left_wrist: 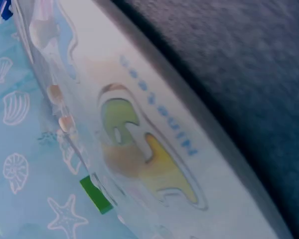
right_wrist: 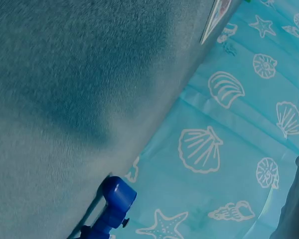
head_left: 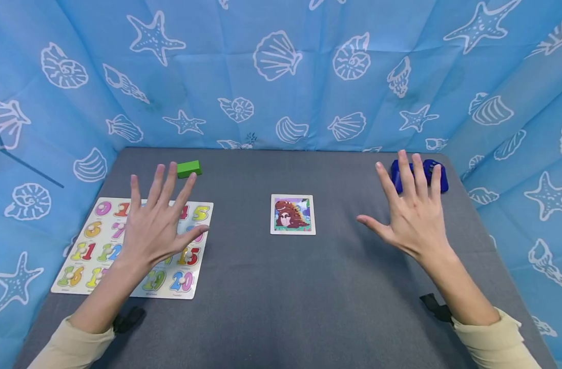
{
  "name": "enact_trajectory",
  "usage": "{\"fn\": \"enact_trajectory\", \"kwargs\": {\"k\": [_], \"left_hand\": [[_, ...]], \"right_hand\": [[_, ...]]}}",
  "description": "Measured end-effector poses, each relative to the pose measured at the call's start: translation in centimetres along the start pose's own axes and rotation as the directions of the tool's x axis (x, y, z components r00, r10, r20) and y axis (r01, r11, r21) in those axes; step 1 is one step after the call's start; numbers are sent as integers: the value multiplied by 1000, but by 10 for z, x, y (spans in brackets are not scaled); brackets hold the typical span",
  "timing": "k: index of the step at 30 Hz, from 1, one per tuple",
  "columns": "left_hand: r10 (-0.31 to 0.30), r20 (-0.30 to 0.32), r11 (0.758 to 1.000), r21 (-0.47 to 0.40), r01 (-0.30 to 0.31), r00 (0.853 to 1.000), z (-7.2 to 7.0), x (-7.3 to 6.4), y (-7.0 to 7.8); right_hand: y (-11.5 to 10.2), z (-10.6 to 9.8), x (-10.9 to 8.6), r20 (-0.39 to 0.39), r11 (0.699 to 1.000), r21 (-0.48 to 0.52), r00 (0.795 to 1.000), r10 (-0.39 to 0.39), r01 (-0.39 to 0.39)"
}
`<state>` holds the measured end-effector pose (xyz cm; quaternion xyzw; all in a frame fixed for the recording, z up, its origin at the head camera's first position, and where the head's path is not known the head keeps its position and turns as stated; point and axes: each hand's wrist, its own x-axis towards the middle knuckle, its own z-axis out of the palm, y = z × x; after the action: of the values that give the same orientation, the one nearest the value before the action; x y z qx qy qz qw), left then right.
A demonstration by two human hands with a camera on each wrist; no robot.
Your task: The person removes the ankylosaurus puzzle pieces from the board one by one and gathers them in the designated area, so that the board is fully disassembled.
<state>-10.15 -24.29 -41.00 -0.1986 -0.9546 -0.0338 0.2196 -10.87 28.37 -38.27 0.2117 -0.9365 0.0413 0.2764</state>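
Left hand (head_left: 156, 225) and right hand (head_left: 414, 220) are held released, fingers spread. The left is seen over a white rectangular number board (head_left: 104, 242), near a green rectangular block (head_left: 189, 169); by the right, a blue controller-like object (right_wrist: 118, 195) is partly covered. Between them, a white-edged square dinosaur picture (head_left: 292, 214) is laid on the grey cloth tabletop (head_left: 262, 297).

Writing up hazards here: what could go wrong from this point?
The left hand is over the number board; lowering it carelessly could shift the board.
The right hand hides part of the blue controller in the head view, so contact there might be missed.
The green block sits near the table's far edge; a nudge might push it off.
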Motion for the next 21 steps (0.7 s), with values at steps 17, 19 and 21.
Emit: {"fn": "enact_trajectory", "kwargs": {"k": [17,19,21], "left_hand": [[-36,131,998,-44,42,991,6,11,14],[-37,143,997,-55,45,989,7,14,17],[-40,157,996,-70,52,987,9,17,22]], "right_hand": [[-25,26,7,5,993,120,1000,-16,15],[-28,31,9,-3,989,144,999,-43,43],[-32,35,11,-4,983,170,997,-71,71]]}}
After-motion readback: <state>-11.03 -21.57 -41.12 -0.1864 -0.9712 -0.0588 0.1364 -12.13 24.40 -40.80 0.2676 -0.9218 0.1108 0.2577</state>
